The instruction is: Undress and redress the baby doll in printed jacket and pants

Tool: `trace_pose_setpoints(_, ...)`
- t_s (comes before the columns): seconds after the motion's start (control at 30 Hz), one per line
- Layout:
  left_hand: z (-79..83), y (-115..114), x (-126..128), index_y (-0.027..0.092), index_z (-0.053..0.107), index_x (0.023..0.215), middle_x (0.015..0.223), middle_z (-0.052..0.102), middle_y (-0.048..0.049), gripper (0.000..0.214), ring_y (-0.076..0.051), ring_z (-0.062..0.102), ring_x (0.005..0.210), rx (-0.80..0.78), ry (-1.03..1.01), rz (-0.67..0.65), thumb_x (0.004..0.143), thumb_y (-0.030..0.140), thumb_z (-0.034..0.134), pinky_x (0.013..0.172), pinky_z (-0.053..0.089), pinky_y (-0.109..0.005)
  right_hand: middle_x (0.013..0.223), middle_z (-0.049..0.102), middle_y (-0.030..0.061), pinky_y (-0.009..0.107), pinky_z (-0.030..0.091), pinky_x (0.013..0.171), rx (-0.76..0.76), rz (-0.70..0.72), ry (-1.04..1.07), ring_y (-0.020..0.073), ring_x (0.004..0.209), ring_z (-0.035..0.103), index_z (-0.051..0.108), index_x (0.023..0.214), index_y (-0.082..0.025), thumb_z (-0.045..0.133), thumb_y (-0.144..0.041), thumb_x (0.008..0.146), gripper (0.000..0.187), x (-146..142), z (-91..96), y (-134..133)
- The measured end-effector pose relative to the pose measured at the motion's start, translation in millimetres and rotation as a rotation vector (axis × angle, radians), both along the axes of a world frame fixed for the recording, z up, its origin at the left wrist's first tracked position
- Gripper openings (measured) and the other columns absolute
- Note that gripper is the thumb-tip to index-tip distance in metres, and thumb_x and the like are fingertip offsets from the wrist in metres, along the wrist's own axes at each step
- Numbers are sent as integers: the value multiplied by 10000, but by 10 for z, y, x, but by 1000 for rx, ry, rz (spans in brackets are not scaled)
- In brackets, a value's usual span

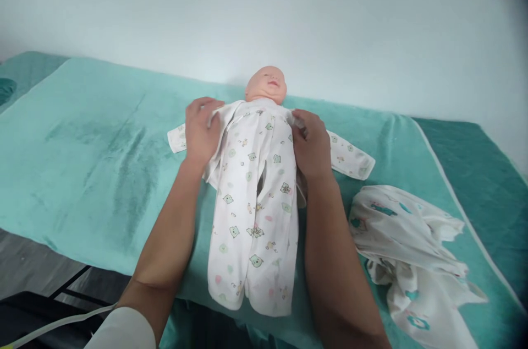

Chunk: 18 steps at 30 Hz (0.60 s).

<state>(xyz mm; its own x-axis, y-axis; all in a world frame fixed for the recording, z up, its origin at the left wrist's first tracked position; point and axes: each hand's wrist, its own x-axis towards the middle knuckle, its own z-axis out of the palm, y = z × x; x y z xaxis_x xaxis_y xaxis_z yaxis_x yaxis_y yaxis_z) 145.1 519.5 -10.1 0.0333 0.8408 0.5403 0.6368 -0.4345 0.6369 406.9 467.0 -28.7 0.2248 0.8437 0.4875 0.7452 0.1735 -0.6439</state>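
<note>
A baby doll (267, 83) lies on its back on a teal blanket (91, 151), head towards the wall. It wears a white printed sleepsuit (251, 211) that is open down the front middle. My left hand (201, 131) rests on the suit's left shoulder, fingers curled over the fabric edge. My right hand (310, 142) lies on the right shoulder, fingers bent and gripping the cloth near the collar. Both sleeves spread out sideways past my hands.
A second crumpled white printed garment (412, 252) lies on the blanket to the right of the doll. A pale wall rises behind. The blanket's near edge hangs over a dark frame (61, 288) at lower left; a darker teal cover (482, 178) shows at right.
</note>
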Motion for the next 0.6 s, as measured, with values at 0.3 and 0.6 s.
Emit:
trace_pose_setpoints(0.3, -119, 90, 166, 360, 654, 1383, 1431, 634, -56, 446, -304, 471, 1401, -148, 292, -31, 1011, 274, 423, 1245, 281, -547, 1453, 658, 66, 546, 422, 1158, -122, -83, -214, 302, 1355, 556, 677, 1359, -260, 369, -155, 929, 538, 26, -60, 136)
trace_pose_setpoints(0.6, -84, 124, 134, 329, 724, 1296, 1299, 710, -84, 482, -341, 562, 1264, -180, 392, 187, 948, 178, 428, 1092, 421, -559, 1203, 751, 112, 492, 502, 1009, -234, -195, -207, 312, 1129, 661, 768, 1135, -242, 387, -166, 883, 463, 348, -68, 307)
